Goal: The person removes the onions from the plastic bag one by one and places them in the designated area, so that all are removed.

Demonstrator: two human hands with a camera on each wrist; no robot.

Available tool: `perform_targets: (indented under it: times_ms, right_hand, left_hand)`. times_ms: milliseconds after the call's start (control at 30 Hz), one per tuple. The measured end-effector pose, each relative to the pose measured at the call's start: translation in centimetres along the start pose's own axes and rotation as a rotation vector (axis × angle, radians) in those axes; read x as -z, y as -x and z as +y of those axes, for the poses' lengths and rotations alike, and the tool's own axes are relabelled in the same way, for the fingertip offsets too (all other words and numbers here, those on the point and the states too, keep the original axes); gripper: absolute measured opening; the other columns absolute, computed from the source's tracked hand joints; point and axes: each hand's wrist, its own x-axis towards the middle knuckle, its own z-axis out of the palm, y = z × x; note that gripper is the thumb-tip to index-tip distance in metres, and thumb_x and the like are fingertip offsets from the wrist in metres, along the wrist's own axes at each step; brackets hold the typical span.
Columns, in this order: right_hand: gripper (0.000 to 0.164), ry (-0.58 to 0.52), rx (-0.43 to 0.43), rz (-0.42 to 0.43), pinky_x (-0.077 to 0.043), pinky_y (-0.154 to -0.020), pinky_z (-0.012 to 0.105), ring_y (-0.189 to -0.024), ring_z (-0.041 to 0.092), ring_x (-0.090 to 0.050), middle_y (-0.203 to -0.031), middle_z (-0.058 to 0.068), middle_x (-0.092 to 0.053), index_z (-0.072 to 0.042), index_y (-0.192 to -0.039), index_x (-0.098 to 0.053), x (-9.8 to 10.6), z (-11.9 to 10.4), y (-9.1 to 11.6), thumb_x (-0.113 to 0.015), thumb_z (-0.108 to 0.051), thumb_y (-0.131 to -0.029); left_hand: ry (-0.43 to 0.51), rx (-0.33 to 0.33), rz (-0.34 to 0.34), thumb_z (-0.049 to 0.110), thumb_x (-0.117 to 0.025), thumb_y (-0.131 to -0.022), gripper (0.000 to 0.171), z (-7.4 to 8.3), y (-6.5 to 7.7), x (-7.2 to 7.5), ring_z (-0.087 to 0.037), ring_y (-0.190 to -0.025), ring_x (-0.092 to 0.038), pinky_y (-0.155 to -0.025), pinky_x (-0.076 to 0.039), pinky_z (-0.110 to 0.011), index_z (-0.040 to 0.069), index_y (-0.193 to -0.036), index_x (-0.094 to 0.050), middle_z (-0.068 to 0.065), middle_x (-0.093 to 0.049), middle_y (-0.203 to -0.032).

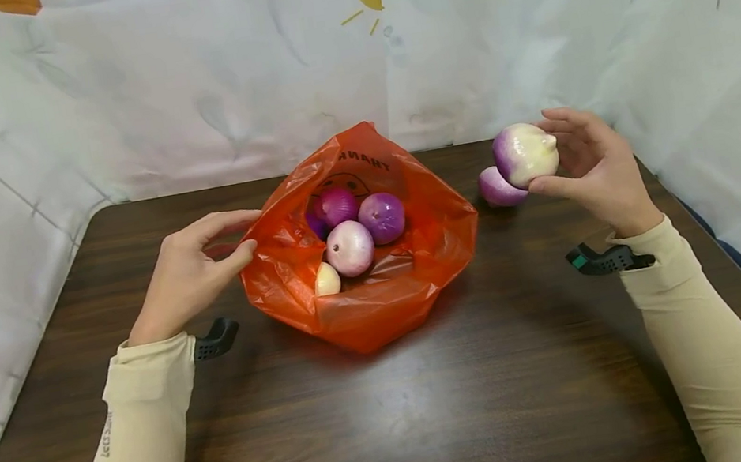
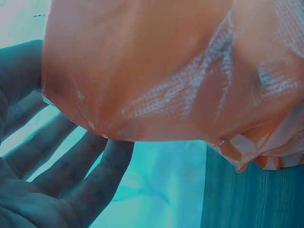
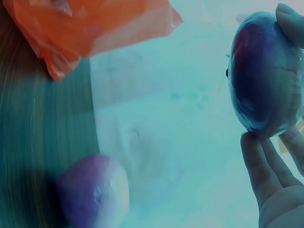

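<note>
An orange-red plastic bag (image 1: pixel 369 319) sits on the table with its mouth wide. Inside it lie several onions, among them a pale pink onion (image 1: pixel 350 248) and a purple onion (image 1: pixel 382 218). At the bag's left rim, my left hand (image 1: pixel 192 265) pinches the plastic between thumb and fingers; the left wrist view shows the bag's film (image 2: pixel 128 95) beside those fingers. My right hand (image 1: pixel 594 166) grips a purple-and-white onion (image 1: pixel 524 152) above the table, right of the bag. Behind and below it, another purple onion (image 1: pixel 499 189) rests on the table, also visible in the right wrist view.
The dark wooden table (image 1: pixel 401 434) extends in front of the bag and to both sides. A white patterned sheet (image 1: pixel 233 84) hangs along the table's back and sides. Black wrist devices (image 1: pixel 608 259) sit at both sleeve cuffs.
</note>
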Motion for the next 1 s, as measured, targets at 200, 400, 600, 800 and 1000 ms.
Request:
perform_targets:
  times_ms: [200,400,600,800,1000]
  right_hand:
    - [0.082,-0.002,-0.04,0.038,-0.057,-0.094,0.019,-0.12,0.018,-0.064,-0.135,0.007,-0.064,-0.002,-0.146,-0.053,1.5,0.5,-0.1,-0.07,0.031,-0.073]
    - [0.08,0.045,-0.071,0.086,-0.057,-0.093,0.018,-0.119,0.017,-0.064,-0.133,0.006,-0.064,-0.005,-0.145,-0.055,2.7,1.0,-0.3,-0.071,0.029,-0.074]
    - [0.078,0.127,-0.123,0.126,-0.056,-0.093,0.014,-0.115,0.014,-0.065,-0.13,0.002,-0.066,-0.007,-0.144,-0.058,3.8,2.3,0.0,-0.075,0.024,-0.075]
    - [0.077,0.235,-0.188,0.133,-0.054,-0.094,0.011,-0.115,0.009,-0.065,-0.13,-0.002,-0.065,-0.011,-0.146,-0.056,5.1,3.5,0.3,-0.078,0.017,-0.078]
    - [0.077,0.374,-0.273,0.133,-0.052,-0.092,0.008,-0.114,0.005,-0.064,-0.13,-0.008,-0.062,-0.017,-0.149,-0.053,6.1,4.8,0.7,-0.082,0.007,-0.081]
  left_hand:
    - [-0.034,-0.012,0.003,0.015,-0.072,-0.096,0.035,-0.2,0.1,0.0,0.014,-0.104,-0.062,-0.084,-0.052,-0.002,0.023,-0.131,-0.072,-0.001,-0.073,-0.128]
    - [-0.05,-0.011,0.005,0.015,-0.072,-0.096,0.035,-0.3,0.0,0.0,0.014,-0.104,-0.061,-0.085,-0.052,-0.002,0.022,-0.131,-0.072,-0.003,-0.073,-0.128]
    - [-0.046,-0.01,0.006,0.016,-0.073,-0.096,0.035,-0.3,0.1,0.1,0.015,-0.102,-0.061,-0.083,-0.05,0.001,0.022,-0.13,-0.073,-0.005,-0.074,-0.127]
    - [-0.056,-0.02,0.007,0.015,-0.072,-0.096,0.035,-0.2,0.0,0.0,0.015,-0.102,-0.061,-0.082,-0.05,0.001,0.023,-0.13,-0.073,-0.002,-0.074,-0.127]
    - [-0.034,-0.014,0.006,0.013,-0.073,-0.095,0.036,-0.1,0.0,0.1,0.015,-0.1,-0.061,-0.079,-0.05,0.001,0.021,-0.13,-0.073,-0.005,-0.074,-0.127]
